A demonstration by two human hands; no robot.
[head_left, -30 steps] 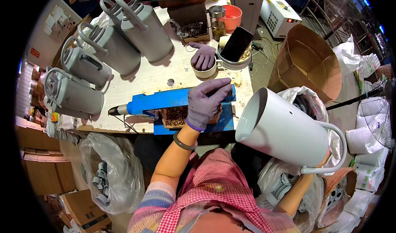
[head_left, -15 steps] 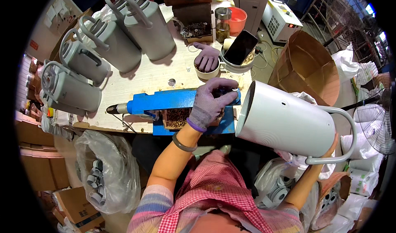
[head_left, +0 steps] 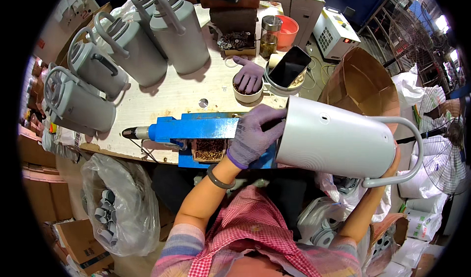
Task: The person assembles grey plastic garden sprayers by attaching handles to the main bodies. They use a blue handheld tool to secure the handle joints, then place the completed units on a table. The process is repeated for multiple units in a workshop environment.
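Note:
Tilted on its side, a light grey jug (head_left: 338,142) with a curved tubular handle points its open end left. My bare right hand (head_left: 394,160) grips its far right end; most of its fingers are hidden behind the jug. At the open end is my left hand (head_left: 255,133), in a purple-grey glove. Its thumb and fingers curve toward each other in a pinch, the tips hidden at the jug's rim; what they hold cannot be made out. Beneath the left hand is a blue bench tool (head_left: 196,128) with a tray of small brass-coloured parts (head_left: 210,150).
Several grey jugs (head_left: 135,53) stand at the table's left. A glove (head_left: 248,75) lies on a cup (head_left: 247,96), beside a phone (head_left: 290,66) on a round container. Behind are a glass jar (head_left: 270,35) and a red cup (head_left: 288,33). A carton (head_left: 362,83) stands right.
The jug has shifted slightly left, its open end now covering my left fingertips and the right end of the blue tool. A small dark thing seen at those fingertips is now hidden.

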